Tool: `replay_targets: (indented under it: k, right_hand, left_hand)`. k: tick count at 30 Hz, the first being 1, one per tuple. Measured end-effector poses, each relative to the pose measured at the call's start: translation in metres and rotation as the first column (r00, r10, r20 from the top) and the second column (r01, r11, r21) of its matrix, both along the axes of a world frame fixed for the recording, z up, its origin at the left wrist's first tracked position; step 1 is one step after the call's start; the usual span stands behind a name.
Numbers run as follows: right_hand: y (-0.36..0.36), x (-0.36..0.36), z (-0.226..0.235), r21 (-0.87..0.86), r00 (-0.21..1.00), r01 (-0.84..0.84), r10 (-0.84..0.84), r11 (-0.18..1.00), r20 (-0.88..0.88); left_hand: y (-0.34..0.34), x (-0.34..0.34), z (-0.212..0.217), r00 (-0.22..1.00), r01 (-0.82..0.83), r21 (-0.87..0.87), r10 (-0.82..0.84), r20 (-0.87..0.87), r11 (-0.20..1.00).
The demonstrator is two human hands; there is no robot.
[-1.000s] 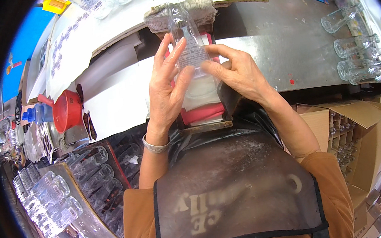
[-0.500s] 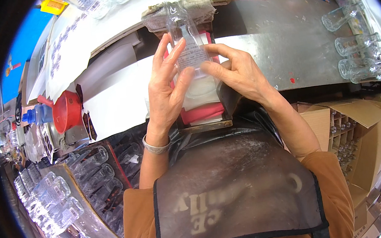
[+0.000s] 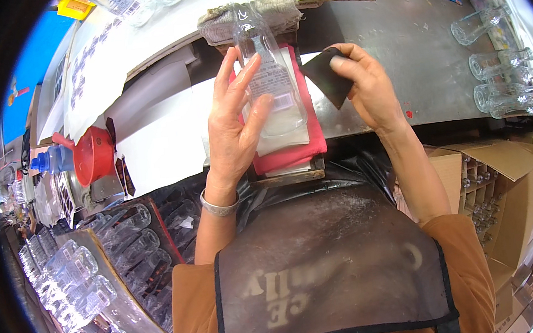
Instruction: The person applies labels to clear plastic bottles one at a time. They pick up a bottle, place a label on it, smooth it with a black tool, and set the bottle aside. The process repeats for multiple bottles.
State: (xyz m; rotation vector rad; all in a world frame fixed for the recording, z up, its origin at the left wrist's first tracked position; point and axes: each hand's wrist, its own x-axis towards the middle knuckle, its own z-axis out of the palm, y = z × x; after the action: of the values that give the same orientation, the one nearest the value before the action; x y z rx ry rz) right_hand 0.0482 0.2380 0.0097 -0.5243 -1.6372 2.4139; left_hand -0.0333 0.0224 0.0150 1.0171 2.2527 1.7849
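A clear glass bottle [image 3: 275, 116] lies on its back, neck pointing away, over a red and white cloth pad in a small wooden cradle [image 3: 290, 178]. Small print and a pale barcode block show on its upper side. My left hand [image 3: 231, 115] steadies the bottle from its left side, fingers spread along it and thumb on the glass. Off to the right, my right hand [image 3: 366, 85] pinches a thin dark flat scraper [image 3: 328, 80], raised clear of the bottle. The bottle's neck rests on a folded grey cloth [image 3: 285, 14].
Left of the cradle are white sheets [image 3: 162, 134] and a red pot [image 3: 94, 156]. Several glass bottles [image 3: 492, 64] lie at the right edge. Racks of bottles [image 3: 86, 284] stand lower left; an open carton [image 3: 509, 189] with dividers stands lower right.
My right hand has lifted off the bottle and moved right, carrying the dark scraper. The bottle's lower part and print are now uncovered. My left hand has barely moved.
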Motion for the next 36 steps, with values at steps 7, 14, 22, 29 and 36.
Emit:
replay_targets:
  k: [7,14,22,29,36]
  right_hand:
    - [-0.004,-0.027,0.023,0.619,0.984,0.064,0.055,0.783,-0.171]
    - [-0.009,-0.041,0.050,0.811,0.940,0.201,0.126,0.549,-0.318]
    - [-0.056,0.000,0.068,0.939,0.693,0.333,0.652,0.090,-0.308]
    - [-0.050,-0.025,0.072,0.998,0.749,0.062,0.662,-0.017,-0.035]
    - [-0.028,-0.042,0.064,0.944,0.743,0.310,0.591,0.112,-0.314]
  left_hand:
    - [0.002,0.000,0.001,1.000,-0.003,0.005,0.003,0.000,1.000]
    - [0.000,0.006,0.000,0.997,-0.042,0.051,0.039,0.066,0.998]
    - [-0.023,0.027,-0.011,0.991,-0.091,-0.129,0.078,-0.109,0.987]
    - [-0.018,0.029,-0.018,0.962,-0.137,-0.039,0.123,-0.244,0.990]
    - [-0.021,0.031,-0.011,0.981,-0.100,-0.155,0.071,-0.179,0.983]
